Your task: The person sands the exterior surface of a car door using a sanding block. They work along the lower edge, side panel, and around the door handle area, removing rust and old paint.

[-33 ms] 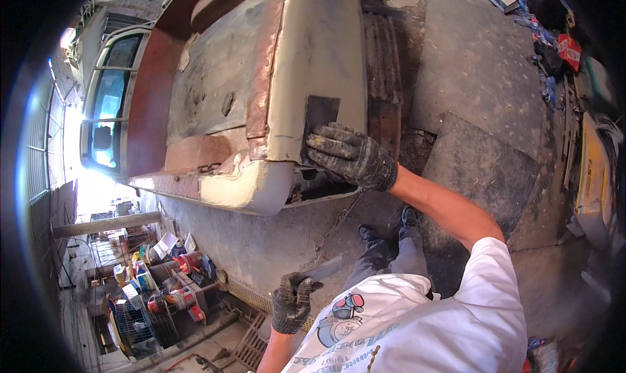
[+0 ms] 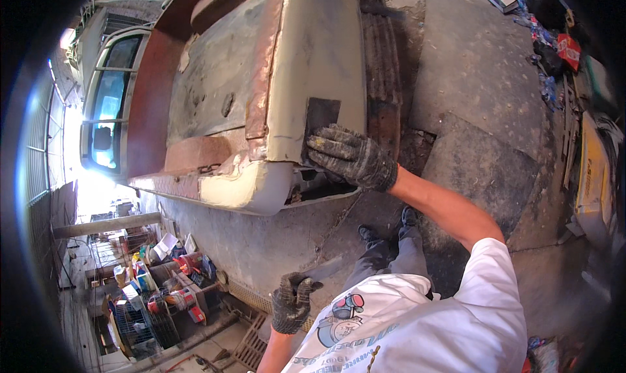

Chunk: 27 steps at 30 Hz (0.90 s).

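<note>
My right hand (image 2: 349, 152), in a dark, dirty knit glove, lies with its fingers together on a dark rectangular sheet (image 2: 323, 112) that looks like sandpaper. It presses the sheet to the beige tailgate panel (image 2: 313, 53) of a pickup truck, near the panel's lower corner. My left hand (image 2: 292, 302), gloved alike, hangs low beside my shirt. Its fingers are loosely bent, with a gap to the thumb, and I see nothing held in them. Just beyond it is a pale grey flat shape (image 2: 324, 267) that I cannot make out.
The rusty truck bed (image 2: 212, 79) stretches away to the upper left, and below the panel corner gapes a dark opening (image 2: 319, 189). Shelves of cluttered containers (image 2: 163, 288) stand at lower left. Bottles and scrap line the right edge, near a yellow panel (image 2: 592, 171).
My right hand and the dark sheet have shifted very slightly down and right. The left hand stays in place.
</note>
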{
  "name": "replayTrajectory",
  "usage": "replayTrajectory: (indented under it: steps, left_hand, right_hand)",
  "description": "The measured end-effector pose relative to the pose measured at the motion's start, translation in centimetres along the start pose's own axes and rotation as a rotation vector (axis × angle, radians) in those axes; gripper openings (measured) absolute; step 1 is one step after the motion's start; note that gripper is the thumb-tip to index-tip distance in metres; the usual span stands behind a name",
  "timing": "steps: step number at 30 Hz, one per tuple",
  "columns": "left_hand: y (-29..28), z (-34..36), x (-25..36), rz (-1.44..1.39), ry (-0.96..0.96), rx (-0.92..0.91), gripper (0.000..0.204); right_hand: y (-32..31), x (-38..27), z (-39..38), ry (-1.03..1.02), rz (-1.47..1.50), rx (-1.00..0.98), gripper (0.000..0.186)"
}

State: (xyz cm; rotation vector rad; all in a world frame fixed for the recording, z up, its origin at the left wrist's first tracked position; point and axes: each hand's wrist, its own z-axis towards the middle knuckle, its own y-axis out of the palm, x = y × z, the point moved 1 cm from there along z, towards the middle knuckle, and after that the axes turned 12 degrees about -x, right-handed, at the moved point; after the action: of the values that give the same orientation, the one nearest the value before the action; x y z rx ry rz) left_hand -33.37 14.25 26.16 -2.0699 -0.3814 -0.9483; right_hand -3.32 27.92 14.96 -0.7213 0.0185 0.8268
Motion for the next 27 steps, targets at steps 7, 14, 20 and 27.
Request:
replayTrajectory:
  steps: [7, 14, 20, 27]
  left_hand:
    - [-0.1, 0.9, 0.0, -0.134, 0.025, -0.027, 0.016]
    - [0.5, 2.7, 0.2, -0.557, 0.088, -0.121, 0.015]
    - [1.1, 4.2, -1.4, -0.47, 0.004, -0.068, 0.012]
    - [2.4, 5.0, -1.8, -0.236, 0.101, 0.25, 0.02]
  right_hand:
    - [-3.4, -1.1, -3.2, 0.13, -0.075, -0.182, 0.047]
    - [-6.7, -14.5, -7.6, 1.065, 0.795, -0.141, 0.027]
    - [-4.6, -22.1, -11.0, 1.064, 0.981, 0.011, 0.028]
    - [-4.2, -21.1, -15.0, 1.313, 0.809, 0.166, 0.029]
